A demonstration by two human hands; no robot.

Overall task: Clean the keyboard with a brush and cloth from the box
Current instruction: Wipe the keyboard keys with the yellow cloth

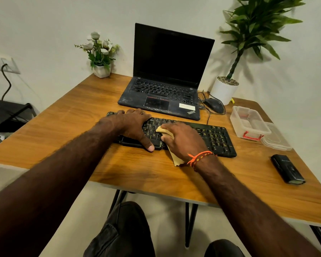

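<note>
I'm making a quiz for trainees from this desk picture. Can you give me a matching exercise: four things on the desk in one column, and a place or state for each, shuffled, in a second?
Things:
1. cloth
2. box
3. laptop
4. mouse

Places or states:
A. lid off, at the right side of the table
B. under the right hand, on the keyboard
C. beside the white plant pot
D. open, screen dark

Pairs: 1-B, 2-A, 3-D, 4-C
</note>
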